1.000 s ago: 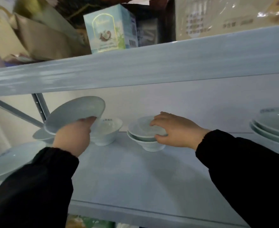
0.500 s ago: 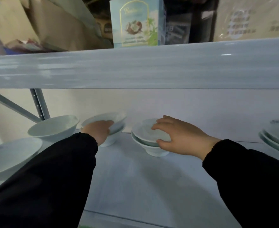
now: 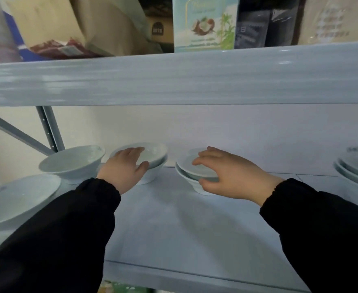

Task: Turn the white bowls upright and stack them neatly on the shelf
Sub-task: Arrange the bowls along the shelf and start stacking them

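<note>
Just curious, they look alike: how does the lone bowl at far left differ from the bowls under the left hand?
The lone bowl stands single; the left-hand stack is two bowls nested. Nothing touches the lone bowl; the left hand grips the stack's rim. Both are white, upright, on the shelf.

A pale grey metal lower shelf [image 3: 184,229] and upper shelf [image 3: 173,79] stand before a cream wall [image 3: 226,127], with a grey diagonal brace [image 3: 15,132] at left and cardboard boxes [image 3: 332,20] and a coconut-printed carton [image 3: 204,24] stored above.
</note>
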`<state>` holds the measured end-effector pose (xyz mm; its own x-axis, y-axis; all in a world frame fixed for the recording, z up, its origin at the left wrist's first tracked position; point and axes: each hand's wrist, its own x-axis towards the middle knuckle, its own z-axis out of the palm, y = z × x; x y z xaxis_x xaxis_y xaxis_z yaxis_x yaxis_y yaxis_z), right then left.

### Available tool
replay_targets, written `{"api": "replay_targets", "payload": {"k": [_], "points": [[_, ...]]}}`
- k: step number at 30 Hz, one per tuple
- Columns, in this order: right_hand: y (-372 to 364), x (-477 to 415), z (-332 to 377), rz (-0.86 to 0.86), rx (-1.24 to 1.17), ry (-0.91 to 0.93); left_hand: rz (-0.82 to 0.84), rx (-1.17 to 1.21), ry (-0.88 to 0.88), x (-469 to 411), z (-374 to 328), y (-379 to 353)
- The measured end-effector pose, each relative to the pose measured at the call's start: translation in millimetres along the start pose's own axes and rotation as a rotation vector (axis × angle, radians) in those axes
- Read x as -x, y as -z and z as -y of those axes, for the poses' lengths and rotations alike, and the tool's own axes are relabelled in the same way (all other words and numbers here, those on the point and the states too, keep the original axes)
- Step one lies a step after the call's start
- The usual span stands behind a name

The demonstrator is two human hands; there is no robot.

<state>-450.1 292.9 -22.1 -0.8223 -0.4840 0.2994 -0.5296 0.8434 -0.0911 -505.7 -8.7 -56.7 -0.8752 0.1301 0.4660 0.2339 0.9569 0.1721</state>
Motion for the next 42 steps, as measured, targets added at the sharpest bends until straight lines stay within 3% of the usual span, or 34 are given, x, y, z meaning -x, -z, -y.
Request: {"api": "replay_targets", "payload": {"k": [5,21,26,38,42], "points": [[-3,-7,25,-0.029,-0.024,0.090,-0.126,0.060,-0.046,66,-4,29],[-53,-82,144,0.074,-0.233,0.618,-0.105,-0.222,0.453,226,30,92],[-73,-90,180,0.153,-0.240,0.716,-0.119,-0.235,0.530,261,40,99],[-123,-177,282,0.161,-0.173,0.673,-0.110,-0.158,0.501,281,128,115],[-141,-201,306,0.265,-0.057,0.644,-0.108,-0.114,0.491,284,159,116]]}}
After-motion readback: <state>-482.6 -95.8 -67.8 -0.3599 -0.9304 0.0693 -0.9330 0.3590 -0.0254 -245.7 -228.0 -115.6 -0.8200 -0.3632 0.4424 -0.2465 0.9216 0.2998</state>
